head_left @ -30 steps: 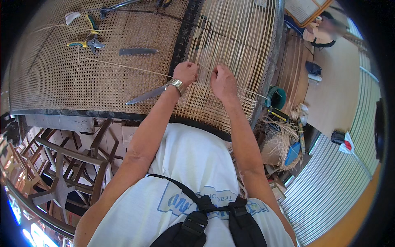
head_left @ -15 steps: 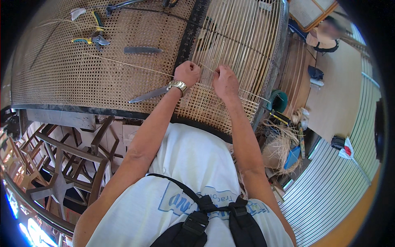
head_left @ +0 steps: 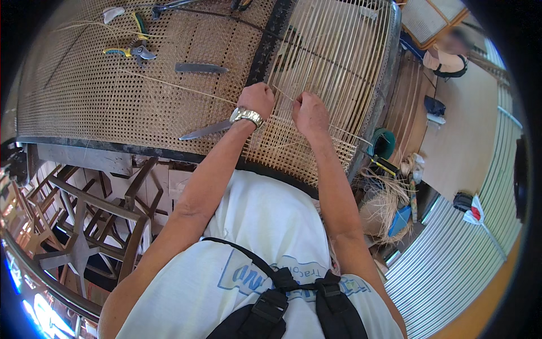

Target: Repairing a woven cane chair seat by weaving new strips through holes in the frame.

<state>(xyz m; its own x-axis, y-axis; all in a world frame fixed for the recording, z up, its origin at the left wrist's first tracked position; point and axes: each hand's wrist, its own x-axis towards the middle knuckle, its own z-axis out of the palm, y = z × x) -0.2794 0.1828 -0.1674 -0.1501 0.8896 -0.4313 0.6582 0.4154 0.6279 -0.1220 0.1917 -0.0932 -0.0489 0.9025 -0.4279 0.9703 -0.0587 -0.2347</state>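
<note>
A thin cane strand point(head_left: 284, 94) stretches between my two hands, above a frame strung with long pale cane strips point(head_left: 333, 62). My left hand point(head_left: 257, 100), with a metal watch at the wrist, is closed on the strand beside the black dividing bar point(head_left: 261, 63). Closed in a pinch, my right hand point(head_left: 310, 112) holds the strand's other side over the strips. Nearer my body lies a strip of close checkered weave point(head_left: 285, 144). From my left hand a long tail of cane point(head_left: 180, 87) runs leftward over the woven cane panel point(head_left: 152, 107).
On the panel lie yellow-handled pruning shears point(head_left: 135, 52), a flat blade point(head_left: 200, 68) and a pointed blade point(head_left: 204, 130) near my left wrist. Dark chair frames point(head_left: 96, 220) stand lower left. Loose cane fibres point(head_left: 381, 203) and a green container point(head_left: 384, 143) sit at right. A person point(head_left: 449, 59) is farther off.
The whole view has shifted slightly, so the panel and tools appear a little lower and to the right. Both hands keep their hold on the cane strand, almost in the same place.
</note>
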